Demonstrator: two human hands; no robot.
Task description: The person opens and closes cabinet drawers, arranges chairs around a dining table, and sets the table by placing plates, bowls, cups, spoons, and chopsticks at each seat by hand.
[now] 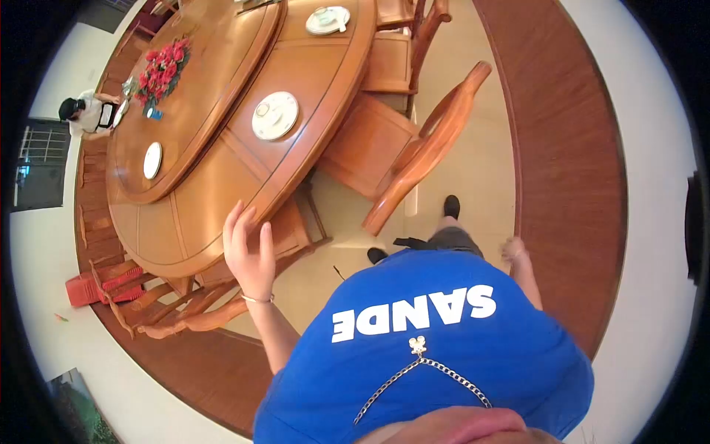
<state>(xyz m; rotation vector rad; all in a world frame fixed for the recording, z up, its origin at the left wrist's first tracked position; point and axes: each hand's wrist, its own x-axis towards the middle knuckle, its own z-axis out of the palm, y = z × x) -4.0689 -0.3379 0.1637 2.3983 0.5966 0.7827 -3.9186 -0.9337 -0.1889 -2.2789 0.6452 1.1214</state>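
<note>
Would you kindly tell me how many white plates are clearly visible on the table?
3: one plate on the turntable, a second plate on the outer ring, and a third plate farther up that ring. Others may be hidden or unclear near the far person.

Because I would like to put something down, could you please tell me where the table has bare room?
Free: the table's outer rim, between the left hand and the nearest plate; also the inner disc, between the red flowers and its edge toward that plate. Crowded: by the flowers, with a blue item and a co-worker close.
</note>
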